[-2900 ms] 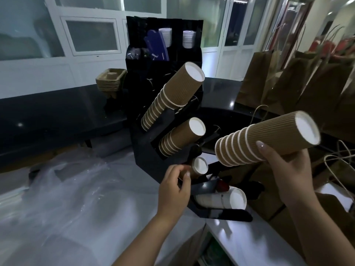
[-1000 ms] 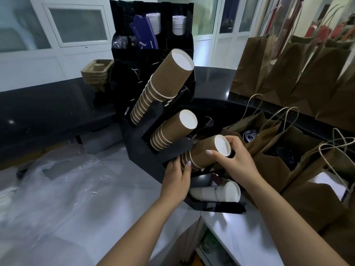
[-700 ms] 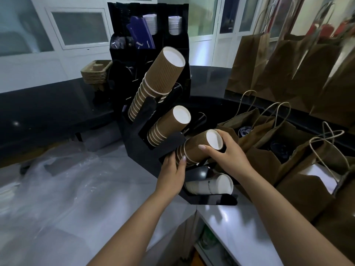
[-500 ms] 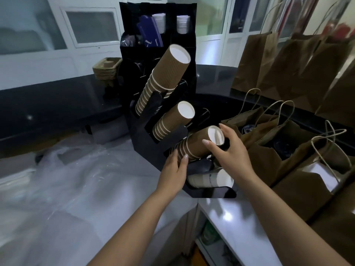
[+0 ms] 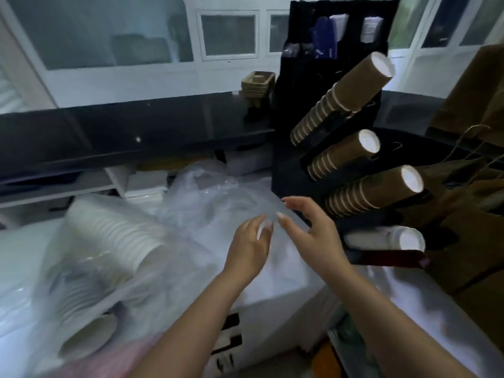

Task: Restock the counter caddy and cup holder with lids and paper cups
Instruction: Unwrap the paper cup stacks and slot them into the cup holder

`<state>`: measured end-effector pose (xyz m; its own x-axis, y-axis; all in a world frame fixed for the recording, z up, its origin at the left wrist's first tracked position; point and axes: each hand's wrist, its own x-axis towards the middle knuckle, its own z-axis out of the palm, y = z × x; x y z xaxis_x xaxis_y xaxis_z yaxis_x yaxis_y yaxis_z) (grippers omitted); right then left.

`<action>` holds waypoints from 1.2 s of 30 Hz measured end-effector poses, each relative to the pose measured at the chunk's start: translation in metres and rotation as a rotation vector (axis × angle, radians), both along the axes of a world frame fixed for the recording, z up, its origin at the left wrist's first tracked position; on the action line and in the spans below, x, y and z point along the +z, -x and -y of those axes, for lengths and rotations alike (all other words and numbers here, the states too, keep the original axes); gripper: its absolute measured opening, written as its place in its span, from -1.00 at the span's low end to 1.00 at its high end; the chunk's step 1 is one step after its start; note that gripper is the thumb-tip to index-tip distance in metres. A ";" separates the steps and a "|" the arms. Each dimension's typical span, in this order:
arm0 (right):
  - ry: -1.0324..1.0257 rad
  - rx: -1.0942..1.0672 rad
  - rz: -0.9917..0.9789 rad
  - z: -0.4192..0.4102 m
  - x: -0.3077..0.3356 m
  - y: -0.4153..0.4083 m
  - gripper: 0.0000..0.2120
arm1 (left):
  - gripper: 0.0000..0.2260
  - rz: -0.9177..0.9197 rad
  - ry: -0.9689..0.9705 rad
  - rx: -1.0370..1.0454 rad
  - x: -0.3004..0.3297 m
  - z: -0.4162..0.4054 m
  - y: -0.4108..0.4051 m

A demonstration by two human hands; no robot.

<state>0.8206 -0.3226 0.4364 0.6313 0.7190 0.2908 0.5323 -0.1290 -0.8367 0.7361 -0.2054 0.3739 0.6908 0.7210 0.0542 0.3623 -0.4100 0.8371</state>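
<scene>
Left hand (image 5: 249,248), centre frame: fingers relaxed and extended, holding nothing; right hand (image 5: 313,231) just beside it: fingers spread wide, holding nothing; both over clear plastic wrap (image 5: 207,203); black cup holder (image 5: 289,175), right of frame: four slanted stacks, three of brown ribbed paper cups (image 5: 373,190), one of white cups (image 5: 387,238) lowest; sleeved white cup stacks (image 5: 109,241), lower left; black caddy (image 5: 341,31), upper right, behind the holder.
</scene>
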 end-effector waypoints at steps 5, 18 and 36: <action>0.025 0.133 -0.147 -0.047 -0.018 0.092 -0.94 | -0.73 -0.009 -0.209 0.137 0.002 -0.031 0.121; 0.307 0.451 -0.199 -0.111 -0.078 0.269 -0.88 | -0.60 -0.285 -0.555 0.177 -0.028 -0.083 0.334; 0.414 0.268 0.210 -0.163 -0.115 0.283 -0.51 | -0.42 -0.566 -0.194 0.116 -0.055 -0.109 0.343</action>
<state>0.5377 -0.1600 0.3218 0.3684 0.9284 0.0489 0.7426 -0.2622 -0.6163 0.3926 -0.0968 0.3188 0.5680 0.8073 -0.1602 0.7807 -0.4669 0.4154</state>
